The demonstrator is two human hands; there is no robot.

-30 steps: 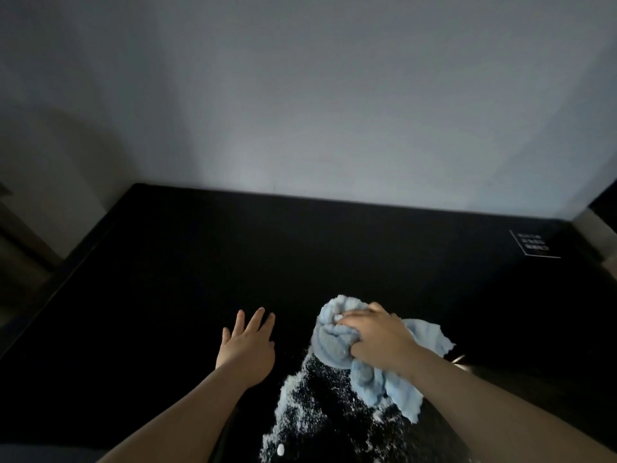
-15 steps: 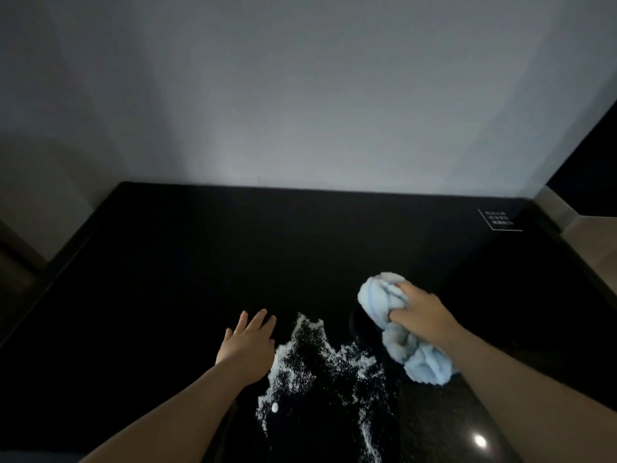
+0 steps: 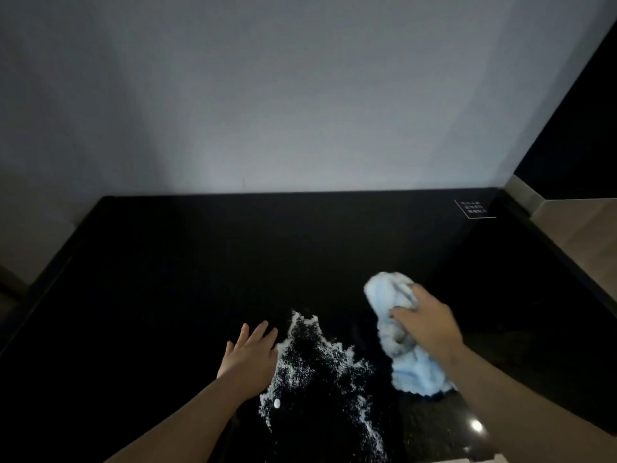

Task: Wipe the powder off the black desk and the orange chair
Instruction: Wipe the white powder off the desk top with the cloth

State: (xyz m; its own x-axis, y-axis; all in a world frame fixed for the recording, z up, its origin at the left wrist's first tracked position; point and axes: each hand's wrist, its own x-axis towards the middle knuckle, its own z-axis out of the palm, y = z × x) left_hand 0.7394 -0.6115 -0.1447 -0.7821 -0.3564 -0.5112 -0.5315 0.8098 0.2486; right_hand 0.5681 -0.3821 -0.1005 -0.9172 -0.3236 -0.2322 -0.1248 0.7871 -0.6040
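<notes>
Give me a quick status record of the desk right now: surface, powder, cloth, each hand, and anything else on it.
surface: black desk, against a pale wall
powder: white powder scattered near the front edge, between the two hands, not yet wiped away
cloth: light blue cloth, bunched up, right of the powder
right hand: right hand grips the cloth from above
left hand: left hand rests flat on the desk, fingers straight, at the powder's left edge
other: small white-printed label at the far right corner
chair: not in view
</notes>
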